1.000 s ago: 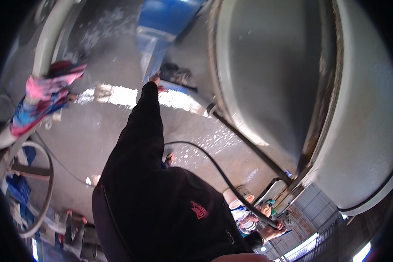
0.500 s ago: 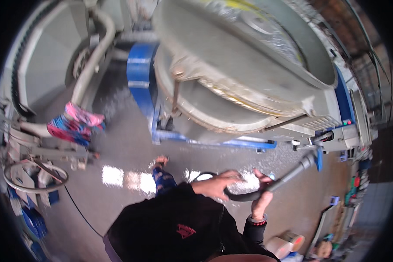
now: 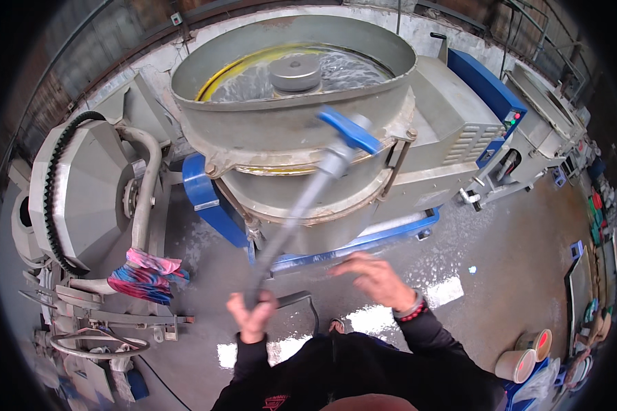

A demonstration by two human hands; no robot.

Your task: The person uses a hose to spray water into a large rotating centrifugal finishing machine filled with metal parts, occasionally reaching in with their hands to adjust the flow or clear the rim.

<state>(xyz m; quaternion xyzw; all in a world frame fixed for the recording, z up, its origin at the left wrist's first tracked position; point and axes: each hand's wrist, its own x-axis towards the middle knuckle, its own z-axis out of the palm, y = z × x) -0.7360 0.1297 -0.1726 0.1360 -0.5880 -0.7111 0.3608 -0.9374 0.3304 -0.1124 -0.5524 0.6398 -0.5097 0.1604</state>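
A grey plastic pipe (image 3: 296, 211) slants up and away, with a blue valve handle (image 3: 349, 129) on its far end. My left hand (image 3: 252, 316) is closed around the pipe's near end. A dark hose (image 3: 296, 299) trails off beside that hand toward the floor. My right hand (image 3: 380, 282), with a red beaded bracelet at the wrist, is open, its fingers stretched to the left and apart from the pipe. Behind the pipe's far end stands a big round grey tub machine (image 3: 288, 123), holding foamy liquid around a central metal hub (image 3: 295, 72).
A many-sided drum (image 3: 89, 192) stands at the left, near a pipe frame draped with a pink and blue cloth (image 3: 147, 275). A blue base frame (image 3: 349, 248) runs under the machine. The floor (image 3: 487, 274) looks wet. Buckets (image 3: 515, 365) stand at the lower right.
The pipe has swung from pointing right to pointing up toward the tub. My right hand has let go of it; my left hand now grips it farther left. The view has turned and lifted.
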